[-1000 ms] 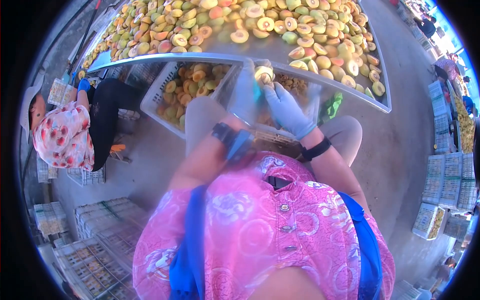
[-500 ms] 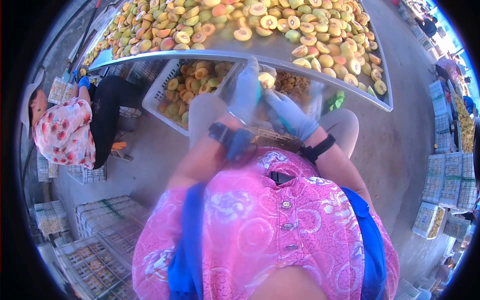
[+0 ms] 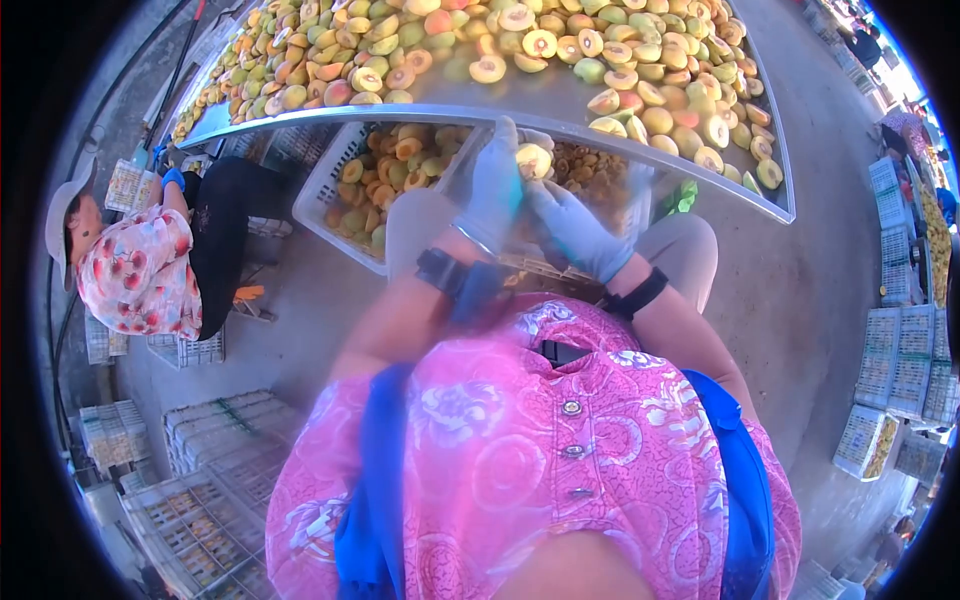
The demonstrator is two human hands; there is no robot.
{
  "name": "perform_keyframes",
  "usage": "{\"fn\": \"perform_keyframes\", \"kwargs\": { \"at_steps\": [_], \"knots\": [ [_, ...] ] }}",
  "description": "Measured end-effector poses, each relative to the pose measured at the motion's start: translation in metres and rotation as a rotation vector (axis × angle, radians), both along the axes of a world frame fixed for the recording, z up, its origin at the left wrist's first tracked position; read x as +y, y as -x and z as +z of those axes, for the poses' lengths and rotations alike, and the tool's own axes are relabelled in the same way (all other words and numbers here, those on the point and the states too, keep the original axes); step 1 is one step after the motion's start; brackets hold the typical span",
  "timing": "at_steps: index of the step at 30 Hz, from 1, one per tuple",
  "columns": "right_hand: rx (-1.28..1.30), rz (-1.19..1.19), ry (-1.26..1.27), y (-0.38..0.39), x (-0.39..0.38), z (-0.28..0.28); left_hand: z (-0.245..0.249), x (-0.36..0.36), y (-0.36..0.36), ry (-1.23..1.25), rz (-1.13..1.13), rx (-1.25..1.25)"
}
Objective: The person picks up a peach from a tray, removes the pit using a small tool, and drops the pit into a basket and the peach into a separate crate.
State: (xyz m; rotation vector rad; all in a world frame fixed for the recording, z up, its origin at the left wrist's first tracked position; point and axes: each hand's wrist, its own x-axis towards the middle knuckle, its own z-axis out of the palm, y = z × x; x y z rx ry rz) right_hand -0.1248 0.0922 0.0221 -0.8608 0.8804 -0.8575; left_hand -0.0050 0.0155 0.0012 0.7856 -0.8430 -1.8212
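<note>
In front of my lap, just below the table's edge, my left hand (image 3: 492,190) in a pale glove is closed around a peach half (image 3: 533,161) with its yellow cut face up. My right hand (image 3: 582,230), gloved too, reaches in from the right with its fingertips against the lower side of this half. Its fingers are bent together; whatever they hold is hidden. Beneath both hands stands a crate (image 3: 632,215) with small brown pieces like pits. Left of it is a white crate (image 3: 322,180) of peach halves.
A metal-rimmed table (image 3: 440,112) heaped with cut peaches (image 3: 400,50) spans the front. A co-worker (image 3: 135,260) sits at the left. Stacked crates stand at lower left (image 3: 190,520) and along the right (image 3: 895,350). A green scrap (image 3: 682,197) lies right of the pit crate.
The view has shifted slightly, so the surroundings sit a little further right. My hands stay together at the peach half with hardly any movement. The co-worker's arm has moved a little.
</note>
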Motion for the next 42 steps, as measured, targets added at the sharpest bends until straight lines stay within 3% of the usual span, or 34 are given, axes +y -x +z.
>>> {"fn": "perform_keyframes", "kwargs": {
  "at_steps": [2,3,5,7,10,12,14,18,21,22,23,25,27,29,30,32,33,34,35,38,39,41,42],
  "knots": [
    [0.14,-0.104,0.074,-0.005,0.001,-0.005,-0.003,0.004,0.009,0.292,0.281,-0.282],
    [0.157,-0.1,0.11,-0.004,0.0,-0.007,-0.001,0.001,0.008,0.294,0.282,-0.282],
    [0.167,-0.095,0.138,0.005,-0.002,-0.009,0.0,-0.001,-0.002,0.087,0.026,-0.126],
    [-0.24,0.169,-0.243,0.024,-0.003,-0.004,0.006,0.0,-0.004,0.094,-0.001,-0.167],
    [-0.15,0.086,-0.248,0.015,-0.001,-0.001,0.003,-0.004,-0.009,0.181,-0.072,-0.319],
    [-0.23,0.134,-0.294,0.016,-0.001,-0.009,0.004,-0.007,-0.012,0.264,-0.111,-0.439],
    [-0.31,0.187,-0.333,0.016,-0.005,-0.018,0.009,-0.007,-0.015,0.072,-0.21,-0.205],
    [-0.637,0.432,-0.362,0.017,-0.012,-0.03,0.018,-0.003,-0.017,0.114,-0.238,-0.129],
    [-0.854,0.505,-0.374,0.014,-0.018,-0.037,0.021,-0.004,-0.018,-0.221,-0.235,0.044],
    [-0.939,0.498,-0.427,0.012,-0.019,-0.038,0.014,-0.008,-0.021,-0.218,-0.235,0.042],
    [-0.937,0.5,-0.423,0.011,-0.019,-0.039,0.006,-0.013,-0.024,-0.213,-0.203,0.083],
    [-1.192,0.607,-0.459,0.01,-0.019,-0.04,0.008,-0.018,-0.028,-0.208,-0.168,0.125],
    [-1.202,0.583,-0.45,0.013,-0.019,-0.043,0.011,-0.022,-0.036,-0.296,0.164,0.376],
    [-1.213,0.559,-0.436,0.02,-0.024,-0.048,-0.021,-0.068,-0.085,-0.041,0.285,0.154],
    [-1.171,0.446,-0.436,0.024,-0.026,-0.057,0.008,-0.062,-0.097,0.042,0.369,-0.37],
    [-1.134,0.337,-0.439,0.027,-0.032,-0.068,0.007,-0.089,-0.114,0.413,0.48,-0.769],
    [-1.023,0.261,-0.435,0.027,-0.035,-0.071,0.009,-0.103,-0.11,0.413,0.481,-0.777],
    [-0.91,0.187,-0.429,0.027,-0.038,-0.073,0.012,-0.117,-0.104,0.553,0.455,-0.967],
    [-0.914,0.189,-0.428,0.026,-0.041,-0.073,0.014,-0.132,-0.096,0.694,0.423,-1.154],
    [-0.783,0.148,-0.495,0.023,-0.044,-0.071,0.015,-0.169,-0.057,0.801,0.304,-1.353],
    [-0.774,0.149,-0.524,0.023,-0.043,-0.071,0.014,-0.184,-0.045,0.804,0.304,-1.348],
    [-0.762,0.14,-0.552,0.025,-0.045,-0.073,0.009,-0.208,-0.027,0.717,0.116,-1.655],
    [-0.759,0.138,-0.556,0.026,-0.044,-0.075,0.006,-0.212,-0.022,0.718,0.109,-1.649]
  ]
}}
